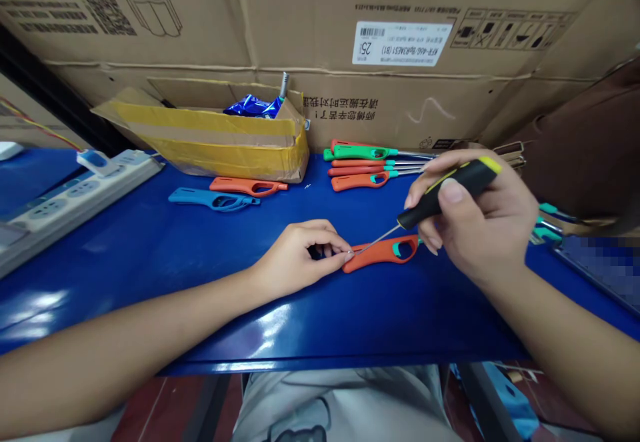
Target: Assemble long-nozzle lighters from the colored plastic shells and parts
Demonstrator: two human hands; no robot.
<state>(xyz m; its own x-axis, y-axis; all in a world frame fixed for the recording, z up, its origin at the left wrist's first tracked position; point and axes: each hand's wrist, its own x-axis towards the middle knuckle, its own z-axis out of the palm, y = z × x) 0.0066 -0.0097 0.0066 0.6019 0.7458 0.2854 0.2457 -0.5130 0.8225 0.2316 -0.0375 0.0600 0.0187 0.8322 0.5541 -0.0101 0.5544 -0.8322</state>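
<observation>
In my right hand [480, 222] is a screwdriver [445, 192] with a black and yellow handle, its thin shaft slanting down to the left. The shaft's tip meets the fingertips of my left hand [305, 255], whose thumb and index finger are pinched together. Whatever small thing they pinch is too tiny to make out. Just under the tip, an orange long-neck lighter [377, 254] with a teal trigger lies on the blue table [300, 322]. My left fingertips are at its handle end; its far end is hidden behind my right hand.
Several finished-looking lighters [357, 167] lie stacked by the cardboard wall [325, 49]. Orange [245, 187] and blue lighter shells [210, 199] lie before a yellow-taped box [225, 149] holding a blue packet [255, 105]. A power strip [80, 192] is left; a dark sleeve [580, 142] is right.
</observation>
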